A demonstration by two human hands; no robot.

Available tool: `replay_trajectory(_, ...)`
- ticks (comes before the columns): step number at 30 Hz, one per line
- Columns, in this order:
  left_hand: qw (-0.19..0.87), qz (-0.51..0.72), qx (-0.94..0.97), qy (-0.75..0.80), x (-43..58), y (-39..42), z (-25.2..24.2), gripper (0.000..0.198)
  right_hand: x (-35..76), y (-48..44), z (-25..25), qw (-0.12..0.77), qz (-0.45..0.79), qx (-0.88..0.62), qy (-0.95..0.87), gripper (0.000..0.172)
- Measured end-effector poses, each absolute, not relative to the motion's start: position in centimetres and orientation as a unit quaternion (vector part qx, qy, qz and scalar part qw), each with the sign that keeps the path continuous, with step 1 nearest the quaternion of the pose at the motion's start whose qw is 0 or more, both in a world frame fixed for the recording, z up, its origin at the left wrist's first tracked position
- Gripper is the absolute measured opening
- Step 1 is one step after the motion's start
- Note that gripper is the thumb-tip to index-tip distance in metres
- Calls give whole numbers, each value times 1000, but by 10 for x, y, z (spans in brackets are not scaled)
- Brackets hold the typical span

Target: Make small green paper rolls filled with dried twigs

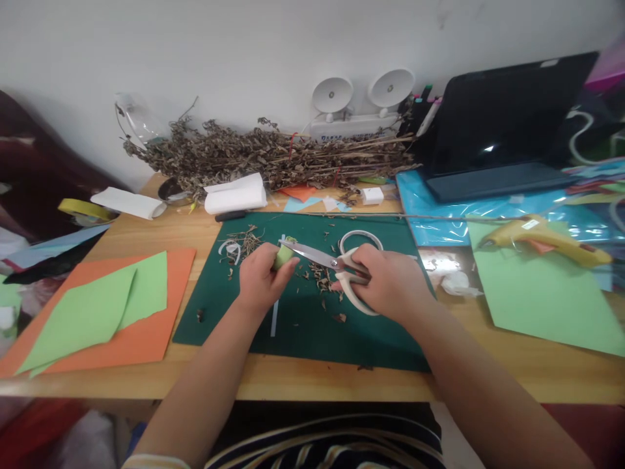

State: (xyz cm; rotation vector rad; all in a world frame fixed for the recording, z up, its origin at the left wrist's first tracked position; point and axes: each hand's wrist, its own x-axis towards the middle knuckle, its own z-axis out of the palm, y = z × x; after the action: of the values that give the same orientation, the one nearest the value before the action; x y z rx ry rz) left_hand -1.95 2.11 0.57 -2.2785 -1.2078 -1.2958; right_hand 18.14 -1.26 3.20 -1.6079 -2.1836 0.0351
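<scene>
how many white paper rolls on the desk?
2. Left roll beside the yellow tape; middle roll behind the green mat, before the dried twigs, which may hide more.

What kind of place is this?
Probably a home craft desk: green cutting mat, coloured paper sheets, yellow glue gun; the right hand holds scissors, the left hand a green piece.

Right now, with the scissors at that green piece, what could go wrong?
1. The scissors touch the small green piece pinched in the left hand, close to its fingertips, so a nick seems possible.
2. The piece is small and may slip or twist as the right hand squeezes.
3. The cutting mat is littered with dried crumbs, so a dropped offcut could get lost.
</scene>
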Motion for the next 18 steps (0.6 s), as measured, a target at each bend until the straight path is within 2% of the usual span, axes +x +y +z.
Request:
replay_trajectory(3,118,-448,-779,-423,-19,21,6,27,182,-13,31,227,32,-582,-780,39)
replay_trajectory(9,79,-452,-765,-451,-21,22,4,29,189,-10,37,249,147,-612,-736,34)
replay_trajectory(18,34,-456,-783,-422,-23,22,4,27,190,-7,33,264,202,-589,-737,32)
